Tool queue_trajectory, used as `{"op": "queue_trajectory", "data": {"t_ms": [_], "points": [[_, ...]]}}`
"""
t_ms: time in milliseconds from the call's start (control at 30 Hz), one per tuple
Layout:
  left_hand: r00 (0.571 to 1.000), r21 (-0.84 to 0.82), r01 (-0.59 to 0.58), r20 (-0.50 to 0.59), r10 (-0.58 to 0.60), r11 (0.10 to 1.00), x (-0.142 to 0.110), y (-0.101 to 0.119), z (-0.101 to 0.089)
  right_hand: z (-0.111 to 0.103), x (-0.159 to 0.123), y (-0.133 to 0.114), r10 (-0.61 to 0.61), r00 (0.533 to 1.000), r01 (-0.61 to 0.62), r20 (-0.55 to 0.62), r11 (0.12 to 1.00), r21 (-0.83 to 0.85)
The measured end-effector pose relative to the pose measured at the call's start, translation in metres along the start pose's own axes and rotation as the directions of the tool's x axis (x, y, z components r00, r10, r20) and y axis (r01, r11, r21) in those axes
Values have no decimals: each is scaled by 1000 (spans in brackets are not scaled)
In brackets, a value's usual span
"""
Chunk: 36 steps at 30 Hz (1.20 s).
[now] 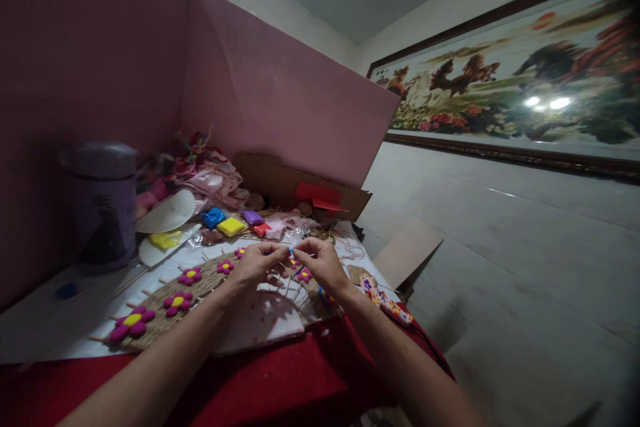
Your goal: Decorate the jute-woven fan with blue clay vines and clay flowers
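Above the work table, my left hand (261,263) and my right hand (323,264) meet fingertip to fingertip. Between them is a small blue bit of clay (291,251), pinched by thumb and finger of each hand and mostly covered by them. Below lies a curved piece woven of brown twine (156,317), with thin sticks poking out along its edge. Magenta clay flowers (134,321) with yellow centres sit along it. Part of this woven piece is hidden behind my hands and forearms.
Packets of blue (213,217), yellow (231,226) and purple clay (253,217) lie behind my hands. A lidded bin (103,207) stands at left beside white paper plates (167,212). A flower-patterned object (385,300) lies at right, near the table's red-covered edge (280,373).
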<state>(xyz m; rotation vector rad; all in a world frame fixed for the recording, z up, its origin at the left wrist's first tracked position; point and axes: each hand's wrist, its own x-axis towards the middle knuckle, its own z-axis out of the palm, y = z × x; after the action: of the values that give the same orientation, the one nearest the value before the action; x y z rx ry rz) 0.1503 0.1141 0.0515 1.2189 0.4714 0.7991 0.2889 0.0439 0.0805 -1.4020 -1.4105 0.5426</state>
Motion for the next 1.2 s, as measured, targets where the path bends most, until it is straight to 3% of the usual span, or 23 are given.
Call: {"op": "queue_trajectory", "data": {"t_ms": [233, 867, 1200], "points": [[1000, 116, -6, -20, 8, 993, 1, 0, 4, -1, 0, 1, 8, 1000, -9, 19, 1000, 24], [998, -70, 65, 5, -65, 995, -2, 2, 3, -2, -2, -2, 25, 1000, -25, -4, 1000, 1], [997, -46, 59, 53, -56, 997, -2, 0, 0, -3, -4, -9, -9, 1000, 9, 3, 998, -54]]}}
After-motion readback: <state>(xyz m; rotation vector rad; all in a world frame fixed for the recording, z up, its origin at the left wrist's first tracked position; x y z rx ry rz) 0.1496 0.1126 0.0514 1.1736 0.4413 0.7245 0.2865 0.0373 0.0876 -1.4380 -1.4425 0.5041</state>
